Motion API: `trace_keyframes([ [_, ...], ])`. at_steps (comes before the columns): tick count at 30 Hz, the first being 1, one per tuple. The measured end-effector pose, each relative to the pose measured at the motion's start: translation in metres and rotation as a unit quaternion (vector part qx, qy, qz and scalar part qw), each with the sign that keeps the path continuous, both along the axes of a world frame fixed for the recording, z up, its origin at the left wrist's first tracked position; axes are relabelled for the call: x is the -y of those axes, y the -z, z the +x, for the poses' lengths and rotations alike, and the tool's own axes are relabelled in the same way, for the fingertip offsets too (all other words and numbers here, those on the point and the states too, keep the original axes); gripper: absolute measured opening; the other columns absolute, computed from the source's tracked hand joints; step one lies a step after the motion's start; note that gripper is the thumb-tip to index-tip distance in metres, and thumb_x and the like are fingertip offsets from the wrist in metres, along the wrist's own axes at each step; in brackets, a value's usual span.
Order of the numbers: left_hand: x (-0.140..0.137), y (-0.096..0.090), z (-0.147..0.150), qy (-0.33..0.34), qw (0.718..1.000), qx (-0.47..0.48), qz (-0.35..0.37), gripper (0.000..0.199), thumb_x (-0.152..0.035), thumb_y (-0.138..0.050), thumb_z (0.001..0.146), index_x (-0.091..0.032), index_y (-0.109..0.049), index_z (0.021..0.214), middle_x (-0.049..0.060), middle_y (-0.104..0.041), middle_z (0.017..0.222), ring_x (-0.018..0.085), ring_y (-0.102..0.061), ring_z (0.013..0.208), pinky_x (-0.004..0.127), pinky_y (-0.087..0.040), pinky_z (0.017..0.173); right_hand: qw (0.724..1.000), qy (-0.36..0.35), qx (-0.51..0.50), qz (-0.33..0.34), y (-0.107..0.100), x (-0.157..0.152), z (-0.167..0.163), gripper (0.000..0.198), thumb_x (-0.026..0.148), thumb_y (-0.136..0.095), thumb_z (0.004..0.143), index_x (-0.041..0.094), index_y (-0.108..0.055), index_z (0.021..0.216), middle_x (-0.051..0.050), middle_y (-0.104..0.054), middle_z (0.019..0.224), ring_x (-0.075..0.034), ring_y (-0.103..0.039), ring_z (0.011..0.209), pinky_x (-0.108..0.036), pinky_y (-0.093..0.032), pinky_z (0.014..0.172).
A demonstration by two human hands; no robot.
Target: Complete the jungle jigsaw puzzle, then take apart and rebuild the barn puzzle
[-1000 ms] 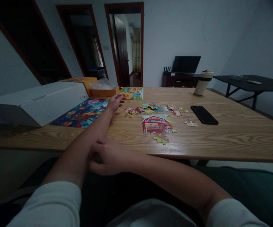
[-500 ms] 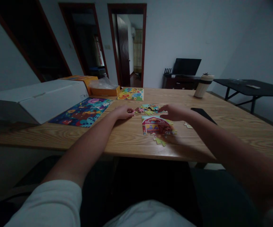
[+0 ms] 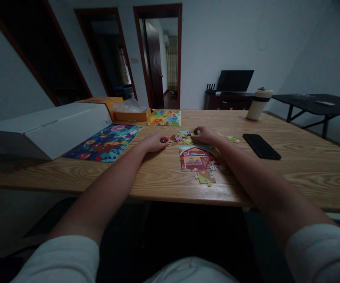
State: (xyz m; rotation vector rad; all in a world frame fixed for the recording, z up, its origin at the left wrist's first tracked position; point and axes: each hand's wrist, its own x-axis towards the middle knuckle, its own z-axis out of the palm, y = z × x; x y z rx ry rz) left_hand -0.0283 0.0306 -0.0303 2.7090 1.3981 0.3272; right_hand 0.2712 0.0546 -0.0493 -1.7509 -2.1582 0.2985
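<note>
My left hand (image 3: 156,142) rests on the table at the left edge of a pile of loose puzzle pieces (image 3: 184,136). Its thumb and fingers are curled together, and what they hold, if anything, is too small to make out. At the pile's right side my right hand (image 3: 206,136) pinches a puzzle piece (image 3: 197,133), mostly covered by its fingers. Nearer to me lies a partly joined puzzle (image 3: 194,158) showing a red barn, with joined pieces (image 3: 205,177) jutting from its lower edge. My right forearm hides the puzzle's right side.
A black phone (image 3: 261,146) and a few loose pieces (image 3: 233,139) lie right of the pile. A beige cup (image 3: 259,104) stands at the back right. Left are a dark blue picture sheet (image 3: 105,143), a white box (image 3: 61,125), an orange tray (image 3: 133,116) and a yellow animal picture (image 3: 164,117).
My right hand has moved left and down onto the pile, its fingers closing. The phone and right-hand loose pieces are now uncovered. My left hand has stayed nearly in place.
</note>
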Motion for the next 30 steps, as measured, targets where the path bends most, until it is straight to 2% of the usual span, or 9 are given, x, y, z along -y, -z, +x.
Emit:
trace_keyframes([
  [5,-0.004,0.002,0.001,-0.002,0.999,-0.002,-0.035,0.037,-0.050,-0.052,0.087,-0.024,-0.070,0.106,0.006,-0.071,0.101,0.021,-0.062,0.085,0.029,-0.044,0.075,0.991,0.109,-0.052,0.058,-0.003,0.007,0.018,0.060,0.059,-0.055,0.082,0.016,-0.061,0.123,-0.014,-0.066,0.113,-0.024,-0.063,0.096,-0.029,-0.046,0.078],
  [7,-0.004,0.002,0.002,0.001,1.000,0.002,-0.030,0.038,-0.050,-0.052,0.087,-0.024,-0.071,0.106,0.006,-0.071,0.100,0.021,-0.062,0.084,0.029,-0.044,0.075,0.984,0.166,-0.030,0.065,-0.008,0.013,0.026,0.057,0.059,-0.052,0.084,0.018,-0.061,0.122,-0.014,-0.067,0.110,-0.026,-0.062,0.097,-0.032,-0.046,0.080],
  [9,-0.004,0.003,0.002,0.000,1.000,0.004,-0.026,0.038,-0.049,-0.053,0.086,-0.023,-0.071,0.107,0.006,-0.070,0.103,0.022,-0.062,0.085,0.031,-0.044,0.076,0.980,0.188,0.026,0.061,-0.010,0.017,0.032,0.054,0.058,-0.053,0.084,0.019,-0.063,0.120,-0.015,-0.066,0.112,-0.029,-0.061,0.102,-0.036,-0.045,0.083],
  [13,-0.002,0.001,0.002,-0.011,1.000,0.001,-0.023,0.039,-0.048,-0.053,0.086,-0.023,-0.071,0.110,0.006,-0.070,0.104,0.023,-0.062,0.088,0.029,-0.044,0.074,0.988,0.107,0.094,0.063,-0.011,0.020,0.033,0.056,0.061,-0.054,0.083,0.016,-0.067,0.115,-0.018,-0.062,0.120,-0.029,-0.059,0.105,-0.035,-0.045,0.085],
  [16,0.000,0.000,0.002,-0.017,0.999,-0.006,-0.031,0.040,-0.049,-0.052,0.087,-0.023,-0.070,0.112,0.006,-0.071,0.101,0.022,-0.063,0.085,0.028,-0.043,0.070,0.993,0.052,0.108,-0.009,-0.015,0.022,0.023,0.062,0.066,-0.057,0.079,0.016,-0.069,0.113,-0.016,-0.068,0.108,-0.026,-0.063,0.089,-0.033,-0.047,0.076],
  [18,0.000,-0.001,0.002,-0.018,0.999,-0.011,-0.031,0.041,-0.050,-0.052,0.087,-0.024,-0.069,0.113,0.006,-0.071,0.102,0.021,-0.063,0.084,0.028,-0.042,0.069,0.990,0.032,0.131,-0.045,-0.019,0.026,0.016,0.057,0.064,-0.058,0.079,0.016,-0.072,0.108,-0.015,-0.069,0.102,-0.025,-0.064,0.084,-0.032,-0.047,0.072],
  [21,-0.001,0.001,0.001,-0.012,1.000,-0.006,-0.024,0.042,-0.051,-0.052,0.086,-0.024,-0.070,0.113,0.005,-0.071,0.102,0.022,-0.063,0.086,0.028,-0.043,0.072,0.987,0.027,0.154,-0.029,-0.024,0.032,0.007,0.050,0.050,-0.060,0.080,0.018,-0.069,0.117,-0.013,-0.069,0.107,-0.024,-0.064,0.087,-0.031,-0.046,0.072],
  [26,-0.005,0.003,-0.001,-0.001,0.999,0.005,-0.038,0.043,-0.050,-0.054,0.087,-0.023,-0.069,0.117,0.006,-0.070,0.109,0.022,-0.062,0.091,0.028,-0.044,0.078,0.984,0.013,0.177,0.022,-0.027,0.035,0.004,0.066,0.044,-0.067,0.075,0.012,-0.057,0.132,-0.017,-0.066,0.115,-0.028,-0.063,0.094,-0.031,-0.046,0.071],
  [30,-0.004,0.001,0.000,-0.009,0.999,-0.015,-0.043,0.044,-0.049,-0.052,0.088,-0.023,-0.067,0.119,0.006,-0.069,0.112,0.022,-0.062,0.095,0.027,-0.043,0.081,0.989,-0.001,0.144,0.036,-0.031,0.031,0.013,0.046,0.028,-0.061,0.080,0.013,-0.063,0.124,-0.015,-0.068,0.107,-0.023,-0.064,0.084,-0.027,-0.044,0.065],
])
